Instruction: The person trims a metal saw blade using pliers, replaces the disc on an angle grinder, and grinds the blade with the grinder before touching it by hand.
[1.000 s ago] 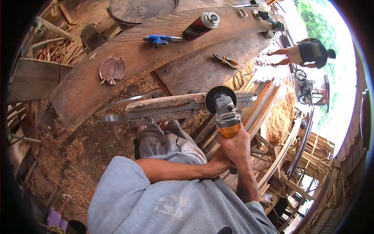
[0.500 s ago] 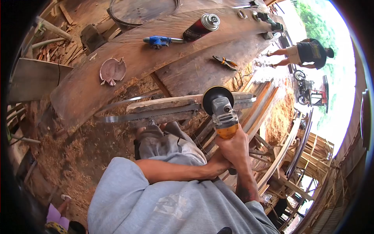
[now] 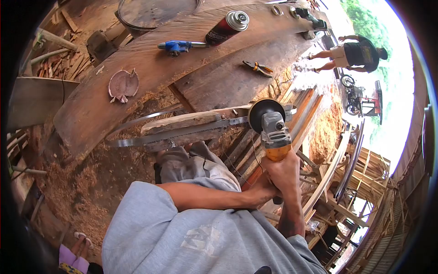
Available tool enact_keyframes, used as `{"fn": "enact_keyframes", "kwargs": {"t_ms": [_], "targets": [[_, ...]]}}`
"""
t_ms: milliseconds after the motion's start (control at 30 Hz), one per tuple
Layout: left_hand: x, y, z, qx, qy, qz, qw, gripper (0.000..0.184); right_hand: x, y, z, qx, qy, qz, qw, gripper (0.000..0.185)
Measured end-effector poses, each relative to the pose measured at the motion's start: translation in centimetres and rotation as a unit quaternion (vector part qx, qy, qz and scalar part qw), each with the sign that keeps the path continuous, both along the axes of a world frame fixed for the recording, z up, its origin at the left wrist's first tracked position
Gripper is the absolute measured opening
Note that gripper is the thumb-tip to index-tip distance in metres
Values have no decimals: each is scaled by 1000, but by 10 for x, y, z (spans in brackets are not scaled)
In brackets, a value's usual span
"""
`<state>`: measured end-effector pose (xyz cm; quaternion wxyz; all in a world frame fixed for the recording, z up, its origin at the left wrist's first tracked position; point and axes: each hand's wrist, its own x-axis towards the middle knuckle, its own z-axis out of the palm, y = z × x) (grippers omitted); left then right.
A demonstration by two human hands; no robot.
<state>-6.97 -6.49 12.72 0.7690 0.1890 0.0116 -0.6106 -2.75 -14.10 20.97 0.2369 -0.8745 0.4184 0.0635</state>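
Observation:
My right hand (image 3: 284,173) is wrapped round the yellow and grey angle grinder (image 3: 276,137). Just below it, my left hand (image 3: 261,191) is closed round the grinder's rear part, mostly hidden between the hands. The grinder's round black disc (image 3: 263,115) overlaps the toothed band saw blade (image 3: 182,131) near its right end. This blade runs along a rough wooden block (image 3: 182,121) and loops behind it. Whether the disc touches the teeth cannot be made out.
On the big wooden slab (image 3: 159,59) lie a blue torch (image 3: 175,46) with a canister (image 3: 227,28), pliers (image 3: 258,68) and a pinkish dish (image 3: 123,85). Planks (image 3: 303,116) lie right of the blade. A person (image 3: 360,54) stands beyond, near a motorcycle (image 3: 352,96); another person (image 3: 75,258) is lower left.
Both my hands and the grinder have moved right along the blade. The bench and its tools have shifted slightly left in view. The far person's arm now reaches out.

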Motion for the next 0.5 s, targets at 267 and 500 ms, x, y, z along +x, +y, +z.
{"fn": "enact_keyframes", "kwargs": {"t_ms": [267, 500], "targets": [[5, -2, -13, -7, -6, 11, 1000, 50, 6, -2, -12, 25, 23, 18, 999, 48], [-5, 1, -20, -25, 21, 43, 999, 54, 10, 4, -13, 8, 24, 42, 999, 47]]}}
